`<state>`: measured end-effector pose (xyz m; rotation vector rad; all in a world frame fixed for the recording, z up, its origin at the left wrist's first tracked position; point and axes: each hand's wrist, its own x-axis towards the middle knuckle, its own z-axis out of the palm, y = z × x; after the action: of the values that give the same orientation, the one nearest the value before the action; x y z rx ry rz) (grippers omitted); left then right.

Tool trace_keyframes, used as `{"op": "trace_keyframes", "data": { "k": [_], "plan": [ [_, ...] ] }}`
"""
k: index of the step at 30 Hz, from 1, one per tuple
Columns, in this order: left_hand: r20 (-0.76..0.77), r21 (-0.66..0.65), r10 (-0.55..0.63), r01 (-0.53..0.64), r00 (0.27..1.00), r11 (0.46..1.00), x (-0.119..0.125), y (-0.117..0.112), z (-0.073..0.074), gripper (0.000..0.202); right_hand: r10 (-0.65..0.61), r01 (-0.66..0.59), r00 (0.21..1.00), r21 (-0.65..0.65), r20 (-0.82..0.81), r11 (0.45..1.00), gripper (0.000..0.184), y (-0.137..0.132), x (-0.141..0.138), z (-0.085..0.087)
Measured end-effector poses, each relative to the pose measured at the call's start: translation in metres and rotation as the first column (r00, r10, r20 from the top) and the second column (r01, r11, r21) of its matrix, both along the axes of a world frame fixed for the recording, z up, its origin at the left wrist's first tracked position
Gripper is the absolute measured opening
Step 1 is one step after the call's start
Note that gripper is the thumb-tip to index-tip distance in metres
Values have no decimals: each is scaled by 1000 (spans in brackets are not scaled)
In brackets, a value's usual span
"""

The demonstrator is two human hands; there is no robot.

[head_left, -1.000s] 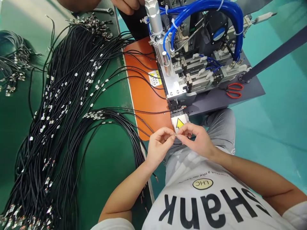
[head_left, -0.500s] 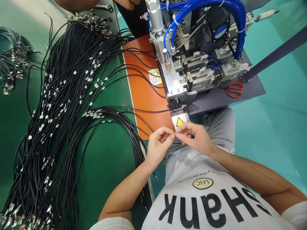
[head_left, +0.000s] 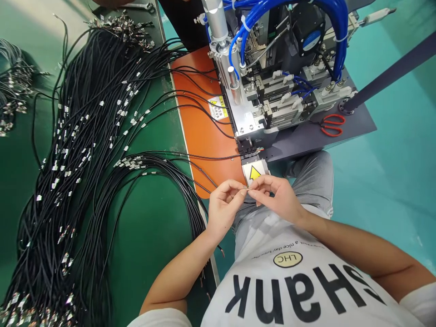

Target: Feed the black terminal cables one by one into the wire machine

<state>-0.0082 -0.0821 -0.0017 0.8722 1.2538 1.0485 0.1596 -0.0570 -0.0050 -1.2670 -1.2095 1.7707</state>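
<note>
The green bench mat [head_left: 153, 227] fills the left half of the view. A broad spread of black cables [head_left: 78, 136] with small silver terminals lies across it from 7 to 11 o'clock. The pneumatic machine [head_left: 269, 91] with blue hoses stands at 1 o'clock, an orange mat [head_left: 200, 131] lies against its 9 o'clock side, and red scissors [head_left: 331, 125] rest on its grey base at 3 o'clock.

Since a second ago everything has slid a little up and left in the view, and the other person's hand at the 12 o'clock edge has dropped out of sight. The person's own hands have kept their pose.

The left hand [head_left: 222, 209] and right hand [head_left: 279, 196] meet fingertip to fingertip at 6 o'clock of the machine, just below its yellow arrow label [head_left: 254, 172]. Both pinch one cable tip [head_left: 246, 187]. It shows as a tiny pale metallic speck between the thumbs and forefingers, too small to make out further.
</note>
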Motion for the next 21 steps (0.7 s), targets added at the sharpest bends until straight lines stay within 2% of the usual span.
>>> {"op": "trace_keyframes", "data": {
  "k": [9,16,21],
  "plan": [
    [-23,13,7,-7,1000,1000,1,0,0,11,4,-5,1000,-41,-22,999,18,2,1,2],
    [-11,1,-44,44,999,999,2,0,3,12,17,-17,1000,-11,4,1000,14,2,3,2],
    [-45,1,-16,17,999,1000,4,-1,3,14,32,-32,999,-12,-25,999,15,-3,1,-2]
  ]
}}
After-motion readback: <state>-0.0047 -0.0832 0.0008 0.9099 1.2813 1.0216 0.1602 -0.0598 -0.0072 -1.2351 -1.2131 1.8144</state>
